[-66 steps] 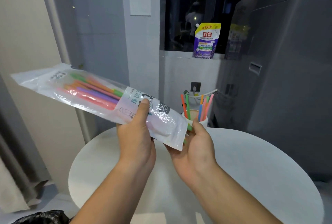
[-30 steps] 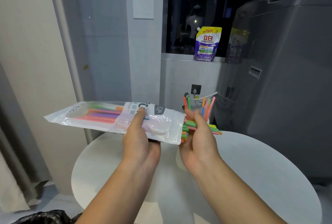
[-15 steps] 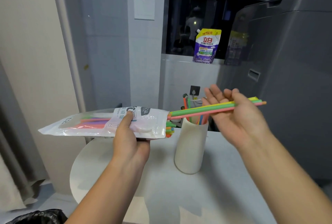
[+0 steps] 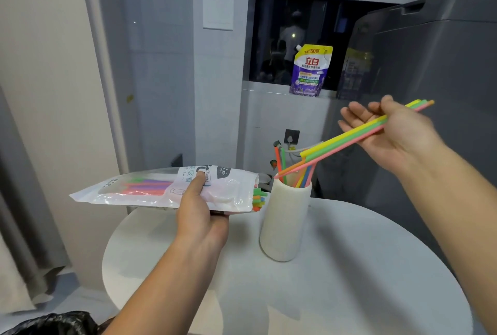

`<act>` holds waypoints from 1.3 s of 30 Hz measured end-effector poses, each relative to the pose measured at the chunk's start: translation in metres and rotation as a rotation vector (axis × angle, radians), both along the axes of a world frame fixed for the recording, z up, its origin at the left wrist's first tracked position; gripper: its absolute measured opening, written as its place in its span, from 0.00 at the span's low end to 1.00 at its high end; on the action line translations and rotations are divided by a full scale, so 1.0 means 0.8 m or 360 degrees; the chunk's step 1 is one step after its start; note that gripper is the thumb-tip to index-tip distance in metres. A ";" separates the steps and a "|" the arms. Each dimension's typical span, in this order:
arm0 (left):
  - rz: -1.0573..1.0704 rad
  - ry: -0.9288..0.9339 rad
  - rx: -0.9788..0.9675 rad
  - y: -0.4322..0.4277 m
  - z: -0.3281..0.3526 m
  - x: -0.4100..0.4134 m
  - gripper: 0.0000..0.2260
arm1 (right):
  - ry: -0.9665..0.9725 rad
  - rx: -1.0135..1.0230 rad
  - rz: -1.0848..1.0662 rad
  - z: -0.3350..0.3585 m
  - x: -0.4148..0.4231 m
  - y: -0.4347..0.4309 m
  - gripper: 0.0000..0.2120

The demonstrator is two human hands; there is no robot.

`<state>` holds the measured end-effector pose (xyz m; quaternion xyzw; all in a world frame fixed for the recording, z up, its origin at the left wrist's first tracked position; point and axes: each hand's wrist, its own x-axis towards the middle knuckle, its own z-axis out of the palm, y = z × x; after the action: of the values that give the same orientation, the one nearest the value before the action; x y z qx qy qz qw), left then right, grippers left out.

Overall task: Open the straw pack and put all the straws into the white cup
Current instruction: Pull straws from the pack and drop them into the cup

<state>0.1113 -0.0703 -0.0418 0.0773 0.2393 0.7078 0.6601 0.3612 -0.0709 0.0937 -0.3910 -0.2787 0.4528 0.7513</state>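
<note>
My left hand (image 4: pixel 197 213) grips the clear straw pack (image 4: pixel 139 192) level above the table, its open end facing right with several coloured straw ends sticking out. My right hand (image 4: pixel 395 133) holds a small bunch of straws (image 4: pixel 349 141), yellow, green, pink and orange, slanting down to the left. Their lower tips reach the rim of the tall white cup (image 4: pixel 285 227), which stands upright on the table and has several straws in it.
The round white table (image 4: pixel 349 294) carries the cup. A grey appliance (image 4: pixel 430 92) stands close on the right. A purple detergent pouch (image 4: pixel 310 71) sits on the window ledge. A black bag (image 4: pixel 53 324) lies at the lower left.
My right hand pulled a bunch of straws out of the pack, lifted to the right, and tilted them so the lower tips now point into the cup. The left hand lowered the pack level.
</note>
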 end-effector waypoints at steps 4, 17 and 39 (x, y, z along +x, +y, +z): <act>-0.0034 0.0019 0.0031 0.003 -0.004 -0.001 0.15 | -0.0238 -0.0034 -0.0029 0.016 -0.003 0.000 0.17; -0.0060 0.0027 0.0027 0.006 -0.007 0.000 0.13 | -0.1099 -0.0198 0.0031 -0.016 -0.065 0.038 0.10; -0.0030 0.0060 0.0149 -0.003 0.018 -0.006 0.22 | -0.1097 0.0229 -0.0287 -0.108 -0.130 -0.070 0.08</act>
<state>0.1066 -0.0730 -0.0273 0.1237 0.2177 0.7105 0.6577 0.2571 -0.1270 0.0074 -0.4899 -0.5111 0.2057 0.6757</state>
